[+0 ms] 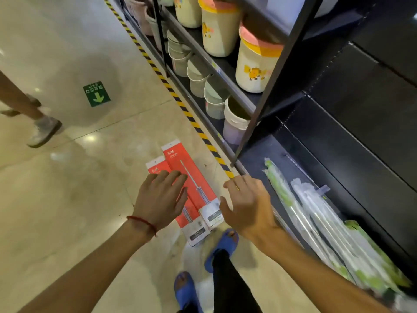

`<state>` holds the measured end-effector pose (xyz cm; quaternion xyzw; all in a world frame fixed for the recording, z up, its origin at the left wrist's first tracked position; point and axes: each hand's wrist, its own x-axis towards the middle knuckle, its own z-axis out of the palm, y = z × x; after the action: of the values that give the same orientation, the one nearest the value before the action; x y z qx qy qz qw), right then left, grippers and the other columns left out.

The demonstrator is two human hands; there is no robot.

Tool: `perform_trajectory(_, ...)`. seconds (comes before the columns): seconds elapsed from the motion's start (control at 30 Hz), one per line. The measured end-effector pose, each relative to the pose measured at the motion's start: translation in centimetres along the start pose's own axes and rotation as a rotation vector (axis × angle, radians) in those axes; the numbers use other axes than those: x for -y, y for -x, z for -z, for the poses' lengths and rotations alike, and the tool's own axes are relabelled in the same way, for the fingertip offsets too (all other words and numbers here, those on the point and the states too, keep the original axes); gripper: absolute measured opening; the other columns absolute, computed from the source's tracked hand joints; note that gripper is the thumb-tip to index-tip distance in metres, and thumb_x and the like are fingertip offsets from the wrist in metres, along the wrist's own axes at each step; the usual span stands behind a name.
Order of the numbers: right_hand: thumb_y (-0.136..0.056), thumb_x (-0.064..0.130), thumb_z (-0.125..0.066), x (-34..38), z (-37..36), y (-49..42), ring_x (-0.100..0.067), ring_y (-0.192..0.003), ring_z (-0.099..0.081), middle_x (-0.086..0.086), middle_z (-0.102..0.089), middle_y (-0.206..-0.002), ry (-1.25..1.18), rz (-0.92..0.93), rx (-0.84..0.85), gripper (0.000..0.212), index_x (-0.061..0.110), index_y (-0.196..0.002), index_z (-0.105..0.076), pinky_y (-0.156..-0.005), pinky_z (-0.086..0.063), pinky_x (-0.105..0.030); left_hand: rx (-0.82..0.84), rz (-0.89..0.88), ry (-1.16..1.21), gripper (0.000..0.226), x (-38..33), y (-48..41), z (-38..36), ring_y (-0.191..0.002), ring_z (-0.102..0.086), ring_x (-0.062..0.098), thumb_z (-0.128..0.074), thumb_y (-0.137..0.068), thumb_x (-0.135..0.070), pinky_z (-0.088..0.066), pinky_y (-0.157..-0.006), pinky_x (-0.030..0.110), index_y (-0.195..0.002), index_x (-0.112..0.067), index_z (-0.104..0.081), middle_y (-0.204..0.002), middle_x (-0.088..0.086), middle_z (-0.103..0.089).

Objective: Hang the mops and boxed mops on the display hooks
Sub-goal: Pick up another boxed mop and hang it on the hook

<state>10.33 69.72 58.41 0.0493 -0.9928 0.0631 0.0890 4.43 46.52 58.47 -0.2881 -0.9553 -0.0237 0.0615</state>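
Two red and white boxed mops [194, 177] lie side by side on the tiled floor, one [190, 220] partly under the other. My left hand [161, 197] hovers over them, palm down, fingers apart and holding nothing. To the right of the boxes my right hand [246, 204] is also open with curled fingers, empty. Several mops wrapped in clear and green plastic [316, 222] lie on the dark bottom shelf at the right. No display hooks are clearly visible.
A black shelving unit [277, 71] with plastic buckets [255, 64] stands along the right. Yellow-black hazard tape [171, 91] marks the floor beside it. Another person's legs [38, 123] are at the far left. My feet in blue sandals [223, 247] stand below the boxes.
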Motion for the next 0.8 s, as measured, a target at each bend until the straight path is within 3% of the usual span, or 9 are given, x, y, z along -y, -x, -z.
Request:
perform_trajectory(0.1,-0.088,0.038,-0.051,-0.9,-3.6,-1.6,-0.027,-0.079,-0.061,-0.003,-0.067,-0.086,0.02,0.027,0.093,0.032,0.013,-0.094,-0.071,-0.068,-0.05,-0.04,0.039,0.045,0.054,0.028,0.7,-0.6,-4.1,-0.088,-0.065,0.031,-0.055,-0.097,-0.03,-0.051,-0.072,0.042,-0.114,-0.013,-0.069,-0.107,0.004,-0.071)
perform_trajectory(0.33,-0.086,0.033,-0.06,-4.5,-14.2,-5.2,-0.03,-0.087,-0.061,-0.007,-0.069,-0.094,-0.073,0.086,0.234,0.029,0.012,-0.102,-0.071,-0.074,-0.049,-0.042,0.149,0.229,0.145,0.028,1.3,-3.4,-15.1,-0.081,-0.063,0.033,-0.054,-0.094,-0.029,-0.048,-0.065,0.04,-0.108,-0.011,-0.069,-0.102,0.007,-0.07)
perform_trajectory(0.5,-0.091,0.042,-0.045,-7.1,-23.4,-6.9,-0.027,-0.091,-0.061,-0.001,-0.068,-0.095,-0.052,0.078,0.37,0.035,0.017,-0.097,-0.069,-0.076,-0.046,-0.038,0.286,0.293,0.162,0.03,2.4,-4.9,-24.6,-0.085,-0.062,0.034,-0.052,-0.095,-0.032,-0.047,-0.068,0.042,-0.108,-0.013,-0.07,-0.101,0.006,-0.07)
perform_trajectory(0.7,-0.09,0.043,-0.047,-9.0,-37.8,-7.3,-0.028,-0.091,-0.062,-0.002,-0.068,-0.093,-0.035,0.093,0.407,0.037,0.015,-0.099,-0.069,-0.076,-0.049,-0.04,0.399,0.327,0.2,0.036,3.7,-5.5,-38.3,-0.087,-0.063,0.036,-0.047,-0.096,-0.035,-0.048,-0.069,0.043,-0.11,-0.011,-0.069,-0.1,0.009,-0.07)
perform_trajectory(0.8,-0.086,0.039,-0.056,-10.1,-45.7,-6.4,-0.031,-0.082,-0.062,-0.004,-0.066,-0.085,-0.049,0.061,0.361,0.032,0.012,-0.094,-0.07,-0.068,-0.042,-0.038,0.434,0.421,0.319,0.036,4.0,-5.2,-45.9,-0.099,-0.062,0.035,-0.049,-0.101,-0.037,-0.049,-0.078,0.045,-0.122,-0.012,-0.064,-0.112,0.009,-0.068)
